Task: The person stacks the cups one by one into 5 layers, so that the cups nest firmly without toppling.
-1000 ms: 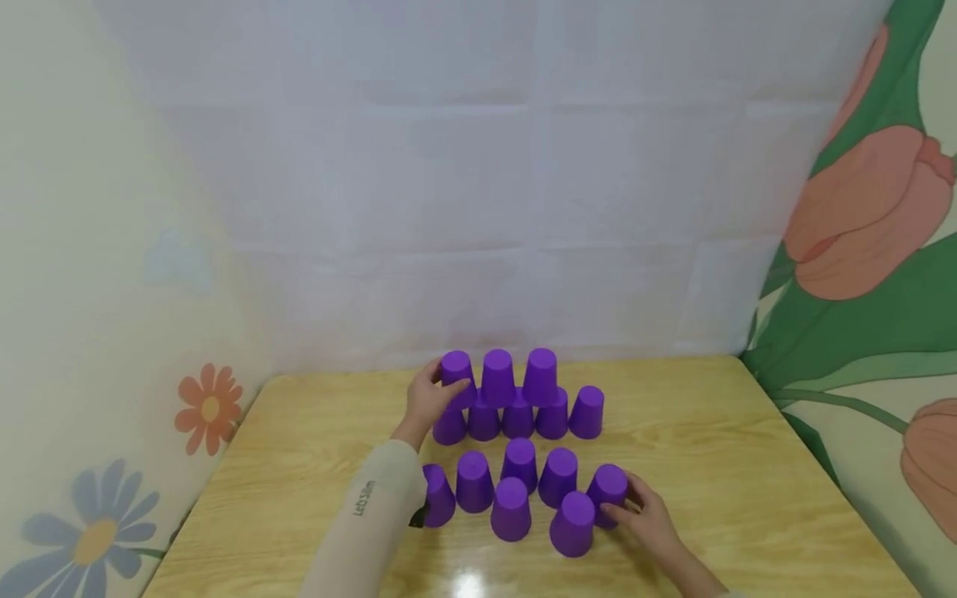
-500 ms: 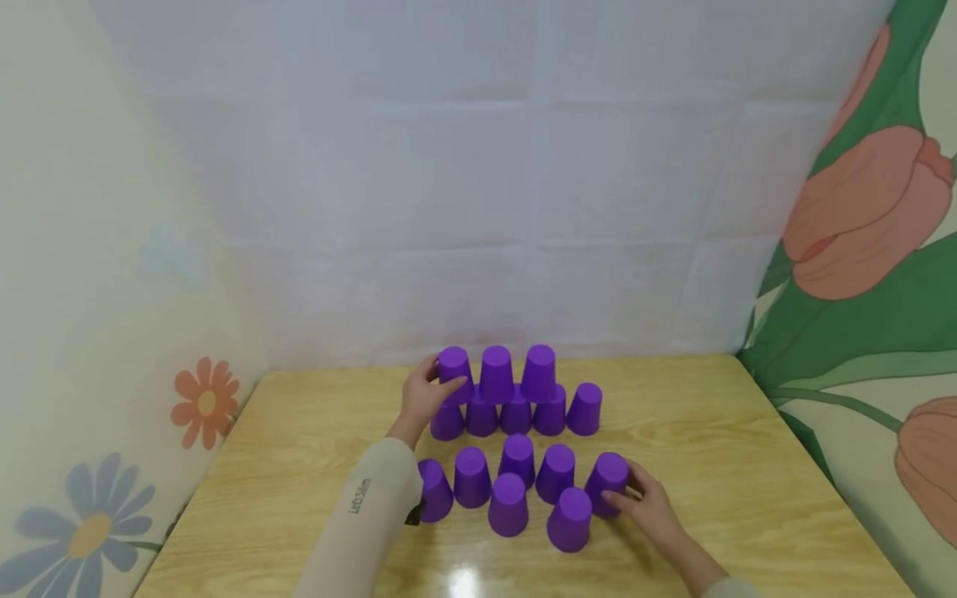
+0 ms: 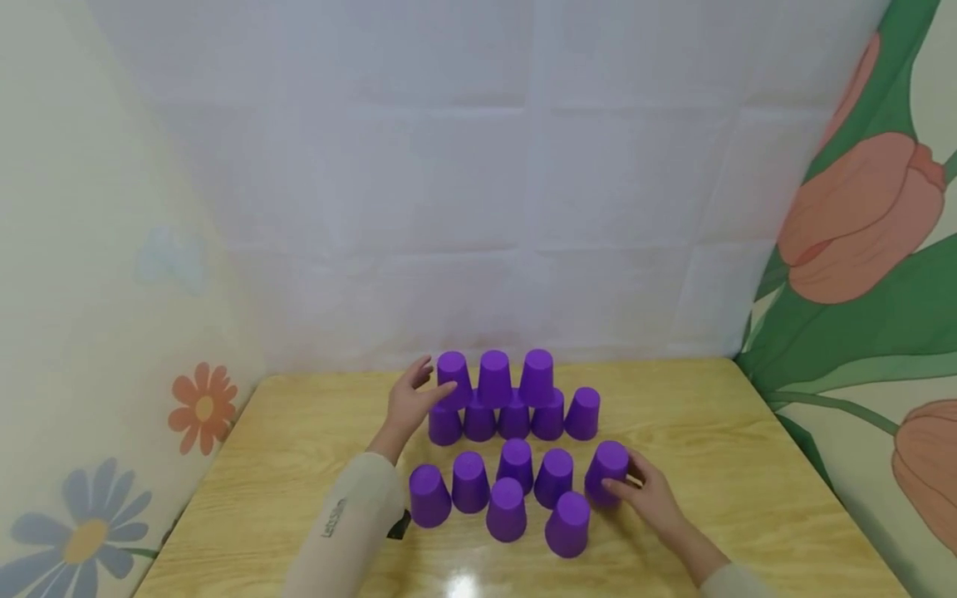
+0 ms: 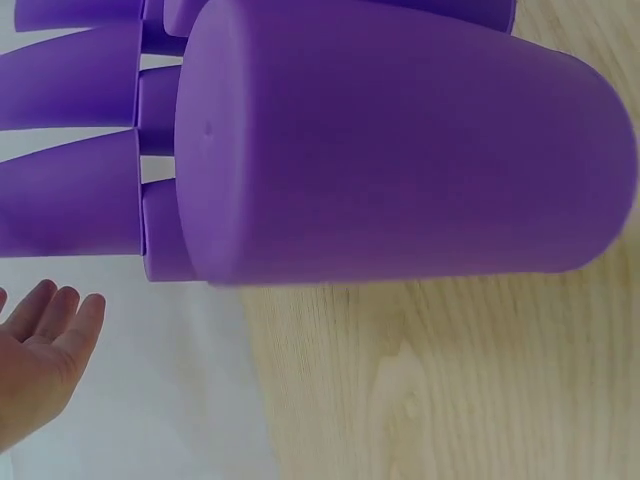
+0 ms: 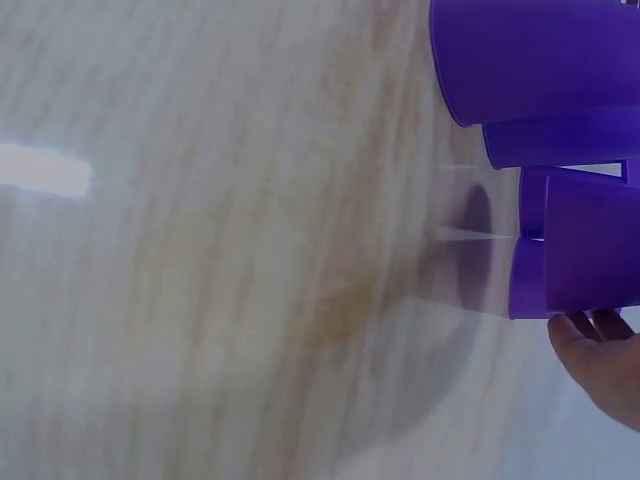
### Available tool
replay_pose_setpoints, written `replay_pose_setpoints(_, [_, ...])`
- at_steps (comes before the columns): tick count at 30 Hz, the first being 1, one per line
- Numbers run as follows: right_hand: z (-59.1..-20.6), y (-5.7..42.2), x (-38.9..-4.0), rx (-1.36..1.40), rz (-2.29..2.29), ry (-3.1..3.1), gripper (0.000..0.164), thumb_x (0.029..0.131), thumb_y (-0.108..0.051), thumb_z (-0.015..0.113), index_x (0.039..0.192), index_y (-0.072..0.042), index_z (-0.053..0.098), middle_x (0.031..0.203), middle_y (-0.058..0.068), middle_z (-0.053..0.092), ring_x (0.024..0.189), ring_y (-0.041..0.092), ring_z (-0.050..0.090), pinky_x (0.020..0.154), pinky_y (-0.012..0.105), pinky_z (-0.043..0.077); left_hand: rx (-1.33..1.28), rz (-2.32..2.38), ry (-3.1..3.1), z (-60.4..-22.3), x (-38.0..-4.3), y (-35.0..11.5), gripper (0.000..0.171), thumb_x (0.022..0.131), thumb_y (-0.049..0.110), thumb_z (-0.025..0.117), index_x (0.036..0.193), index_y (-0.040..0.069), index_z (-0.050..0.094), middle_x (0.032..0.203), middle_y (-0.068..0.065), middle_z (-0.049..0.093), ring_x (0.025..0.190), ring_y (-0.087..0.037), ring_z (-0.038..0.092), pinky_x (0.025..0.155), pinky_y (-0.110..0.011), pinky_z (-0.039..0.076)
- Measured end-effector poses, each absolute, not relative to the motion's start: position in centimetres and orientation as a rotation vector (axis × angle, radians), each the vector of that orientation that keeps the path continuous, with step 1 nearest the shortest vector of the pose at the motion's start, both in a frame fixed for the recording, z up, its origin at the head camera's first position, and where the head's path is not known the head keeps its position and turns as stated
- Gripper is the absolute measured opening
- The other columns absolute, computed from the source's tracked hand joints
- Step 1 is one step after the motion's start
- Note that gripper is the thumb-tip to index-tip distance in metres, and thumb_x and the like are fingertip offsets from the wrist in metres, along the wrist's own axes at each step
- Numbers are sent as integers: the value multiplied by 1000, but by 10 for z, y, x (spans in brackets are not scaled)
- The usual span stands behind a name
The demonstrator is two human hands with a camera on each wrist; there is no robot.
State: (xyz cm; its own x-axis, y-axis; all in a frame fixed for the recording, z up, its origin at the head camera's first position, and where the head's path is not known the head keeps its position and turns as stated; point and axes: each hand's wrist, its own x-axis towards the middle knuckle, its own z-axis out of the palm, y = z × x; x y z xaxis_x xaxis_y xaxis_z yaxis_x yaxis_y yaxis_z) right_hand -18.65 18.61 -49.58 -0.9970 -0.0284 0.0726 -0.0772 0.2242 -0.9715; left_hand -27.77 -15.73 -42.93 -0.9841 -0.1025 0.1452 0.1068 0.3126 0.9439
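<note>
Upside-down purple cups stand in a back stack, three on top of a bottom row of several. My left hand (image 3: 409, 405) is beside the leftmost upper cup (image 3: 452, 374), fingers spread. In the left wrist view a gap shows between this hand (image 4: 45, 350) and the stacked cup (image 4: 75, 200). My right hand (image 3: 654, 502) grips a purple cup (image 3: 607, 465) between thumb and fingers, at the right end of the front group. The right wrist view shows that held cup (image 5: 595, 245) raised, a shadow on the table below it.
Several more upside-down cups stand loosely in front, among them a near one (image 3: 566, 525) and a left one (image 3: 429, 498) by my sleeve (image 3: 347, 527). The wooden table (image 3: 299, 432) ends at a white sheet (image 3: 478, 208). Painted walls flank both sides.
My left hand has let go of the leftmost upper cup and drawn back to the left, fingers opening. My right hand has lifted its cup slightly, up and away from me.
</note>
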Motion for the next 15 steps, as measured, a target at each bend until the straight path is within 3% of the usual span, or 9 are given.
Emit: replay_pose_setpoints(15, [-463,185,-213,257,1864,-2410,52,73,-6,67,119,4,44,109,22,51,102,34,46,87,41,39,-22,-1792,-2356,-446,-235,-178,67,73,19,70,128,1,36,124,-22,42,113,-33,38,91,-48,33])
